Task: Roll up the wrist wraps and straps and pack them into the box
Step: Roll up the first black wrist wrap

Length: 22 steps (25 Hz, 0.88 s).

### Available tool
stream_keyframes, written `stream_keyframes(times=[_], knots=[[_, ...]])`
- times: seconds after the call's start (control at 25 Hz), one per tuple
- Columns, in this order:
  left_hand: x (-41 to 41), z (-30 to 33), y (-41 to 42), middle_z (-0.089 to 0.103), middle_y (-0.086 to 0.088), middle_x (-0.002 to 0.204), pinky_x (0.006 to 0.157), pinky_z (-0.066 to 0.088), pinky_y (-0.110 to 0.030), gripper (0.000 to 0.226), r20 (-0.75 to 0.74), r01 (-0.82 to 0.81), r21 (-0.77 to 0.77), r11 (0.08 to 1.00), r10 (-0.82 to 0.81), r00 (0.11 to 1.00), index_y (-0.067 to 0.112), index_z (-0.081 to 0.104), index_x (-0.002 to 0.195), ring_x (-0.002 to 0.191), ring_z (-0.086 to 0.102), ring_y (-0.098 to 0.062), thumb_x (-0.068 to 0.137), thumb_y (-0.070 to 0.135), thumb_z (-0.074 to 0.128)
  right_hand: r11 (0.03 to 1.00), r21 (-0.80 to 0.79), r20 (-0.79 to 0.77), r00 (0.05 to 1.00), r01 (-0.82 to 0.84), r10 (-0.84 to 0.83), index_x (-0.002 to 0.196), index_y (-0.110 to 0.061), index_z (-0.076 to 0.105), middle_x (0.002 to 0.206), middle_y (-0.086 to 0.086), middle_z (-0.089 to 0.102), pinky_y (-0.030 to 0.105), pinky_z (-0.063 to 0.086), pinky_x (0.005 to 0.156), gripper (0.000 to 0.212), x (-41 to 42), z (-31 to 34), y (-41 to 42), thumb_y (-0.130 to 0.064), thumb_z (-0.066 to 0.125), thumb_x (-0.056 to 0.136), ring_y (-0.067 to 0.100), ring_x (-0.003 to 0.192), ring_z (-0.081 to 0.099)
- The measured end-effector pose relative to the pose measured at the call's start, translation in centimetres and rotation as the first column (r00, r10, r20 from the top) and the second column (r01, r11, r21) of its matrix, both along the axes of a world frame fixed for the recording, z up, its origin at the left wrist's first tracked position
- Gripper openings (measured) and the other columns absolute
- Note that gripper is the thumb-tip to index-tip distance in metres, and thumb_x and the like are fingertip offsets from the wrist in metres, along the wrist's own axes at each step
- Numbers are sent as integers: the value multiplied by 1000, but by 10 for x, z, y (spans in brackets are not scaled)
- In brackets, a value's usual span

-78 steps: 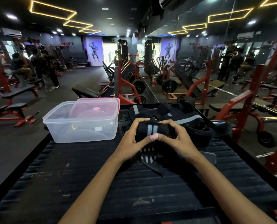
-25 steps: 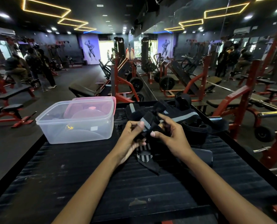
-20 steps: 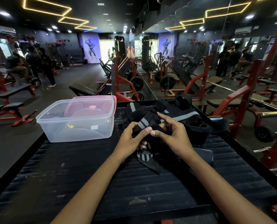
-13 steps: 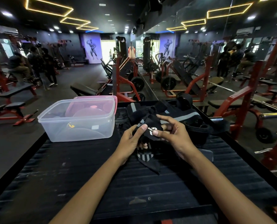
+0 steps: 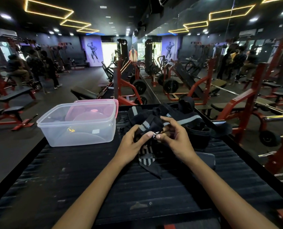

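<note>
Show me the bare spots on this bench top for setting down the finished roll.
Bare ribbed bench top lies in front of the clear box, left of the left hand, running toward the near edge. Crowded: the strap pile behind the right hand, and the wrist wrap both hands grip.

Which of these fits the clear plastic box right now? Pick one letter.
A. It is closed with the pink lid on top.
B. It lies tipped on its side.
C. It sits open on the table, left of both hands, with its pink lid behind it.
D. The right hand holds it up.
C: the clear box stands upright and open on the table, with the pink lid behind it, left of both hands holding the wrist wrap.
</note>
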<state>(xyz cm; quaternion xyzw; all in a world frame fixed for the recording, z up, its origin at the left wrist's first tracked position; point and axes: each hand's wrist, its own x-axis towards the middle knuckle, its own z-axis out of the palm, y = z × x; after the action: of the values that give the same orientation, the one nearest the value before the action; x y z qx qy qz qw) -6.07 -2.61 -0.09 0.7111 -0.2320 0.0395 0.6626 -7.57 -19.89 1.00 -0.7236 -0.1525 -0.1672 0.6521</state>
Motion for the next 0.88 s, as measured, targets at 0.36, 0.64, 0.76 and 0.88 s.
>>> stream_keyframes(times=[0.36,0.64,0.76,0.88], knots=[[8,-1,11,55,6,111,89,41,-15,48,468,-249,396,884,40,883,18,50,120,103,53,-2,79,20,75,821,559,-294,900,-112,323,99,-5,54,65,4,65,37,59,74,19,0,5,4,7,41,91,11,57,66],[4,1,19,52,7,117,90,45,-34,60,482,-274,661,698,-115,869,23,43,125,103,49,-11,74,37,70,960,261,-290,941,-98,175,105,-3,66,94,11,73,44,52,86,46,-3,-9,13,-15,82,64,28,92,68],[3,2,21,50,13,125,92,45,-32,79,497,-321,739,592,-157,853,29,37,136,111,49,-6,70,61,66,947,297,-270,940,-124,208,110,-4,60,95,9,68,37,54,86,53,-2,-15,16,0,82,62,24,93,66],[-4,6,24,50,13,129,95,46,-33,85,403,-252,767,590,-137,905,29,34,141,115,50,-7,67,60,64,937,290,-298,912,-196,283,119,-12,52,104,10,61,38,54,92,64,-3,-19,23,1,84,64,21,98,64]])
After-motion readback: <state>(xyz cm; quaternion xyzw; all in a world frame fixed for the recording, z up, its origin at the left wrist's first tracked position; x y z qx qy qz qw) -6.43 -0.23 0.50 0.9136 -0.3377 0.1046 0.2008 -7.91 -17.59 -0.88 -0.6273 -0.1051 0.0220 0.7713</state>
